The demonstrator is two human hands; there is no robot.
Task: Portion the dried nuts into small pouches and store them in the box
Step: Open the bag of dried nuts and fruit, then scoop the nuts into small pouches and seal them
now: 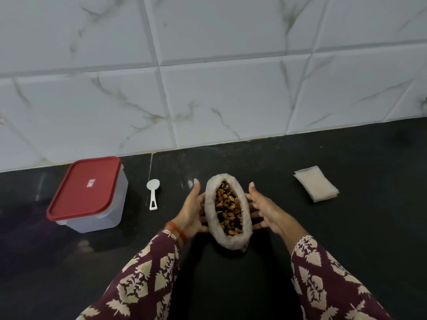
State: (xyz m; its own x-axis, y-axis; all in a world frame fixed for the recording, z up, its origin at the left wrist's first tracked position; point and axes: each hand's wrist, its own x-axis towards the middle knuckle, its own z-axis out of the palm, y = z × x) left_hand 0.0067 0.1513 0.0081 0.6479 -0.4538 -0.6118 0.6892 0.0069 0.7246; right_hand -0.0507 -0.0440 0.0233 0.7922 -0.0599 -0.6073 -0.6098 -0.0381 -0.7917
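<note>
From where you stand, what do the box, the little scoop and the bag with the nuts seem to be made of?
The box looks like frosted, translucent plastic under a glossy red plastic lid. The scoop looks like smooth white moulded plastic. The bag seems a thin, matte whitish film or paper with a rolled-down rim; which one I cannot tell.

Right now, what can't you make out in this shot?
Head view only:
- Inside of the translucent plastic box: its red lid covers it.
- Label on that lid: too small to read.
- Depth of nuts in the open white bag: bag walls hide it.
- Count of stacked white pouches: they overlap.
</note>
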